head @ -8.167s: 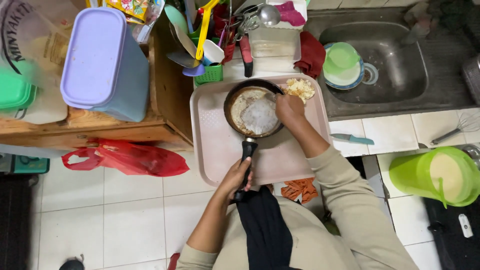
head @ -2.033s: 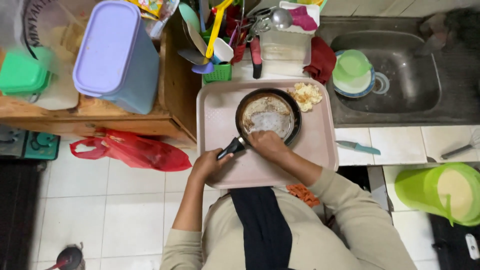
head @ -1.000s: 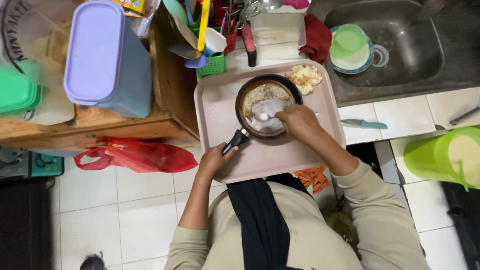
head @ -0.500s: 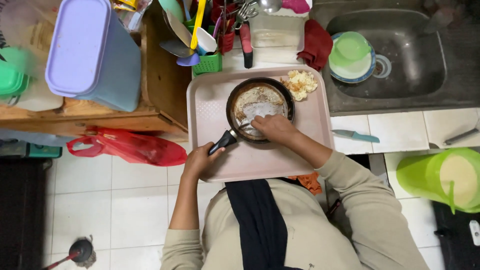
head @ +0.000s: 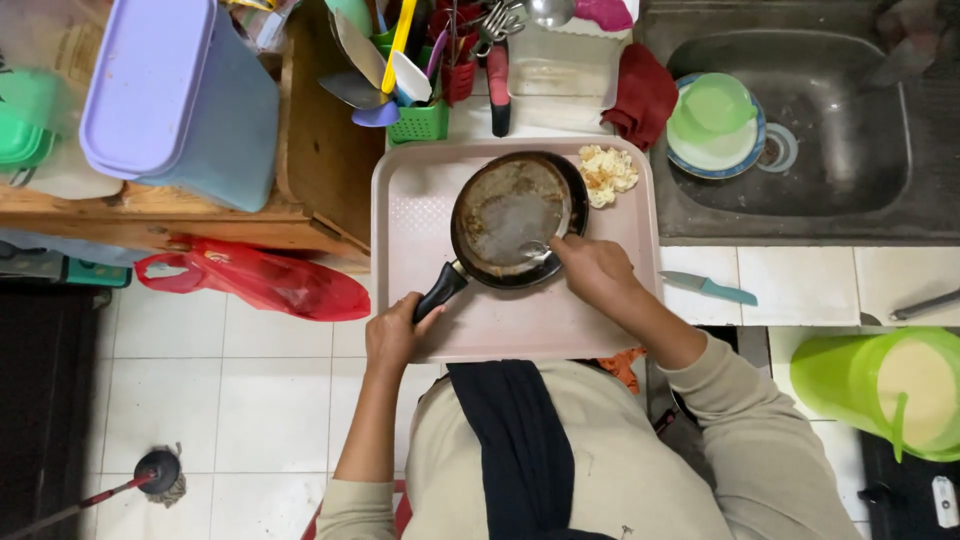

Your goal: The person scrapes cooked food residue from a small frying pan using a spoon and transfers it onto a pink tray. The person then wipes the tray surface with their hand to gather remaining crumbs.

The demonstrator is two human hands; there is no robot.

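Observation:
A dark round frying pan (head: 515, 215) with a browned, greasy inside rests on a pink tray (head: 420, 215). My left hand (head: 393, 335) grips its black handle (head: 440, 290) at the tray's near edge. My right hand (head: 592, 270) is over the pan's near right rim, holding a small shiny scrubber (head: 535, 252) against the pan's inside. A pile of pale food scraps (head: 606, 175) lies on the tray beside the pan's far right side.
A steel sink (head: 800, 130) with green and blue plates (head: 715, 125) is at the right. A red cloth (head: 642, 95), a utensil basket (head: 420, 120), a lilac-lidded container (head: 175, 100), a red bag (head: 270, 285), a knife (head: 708, 288) and a green jug (head: 890, 395) surround the tray.
My right hand has slid from the pan's middle to its near right rim, leaving the pan's inside bare. The left hand has kept its grip on the handle.

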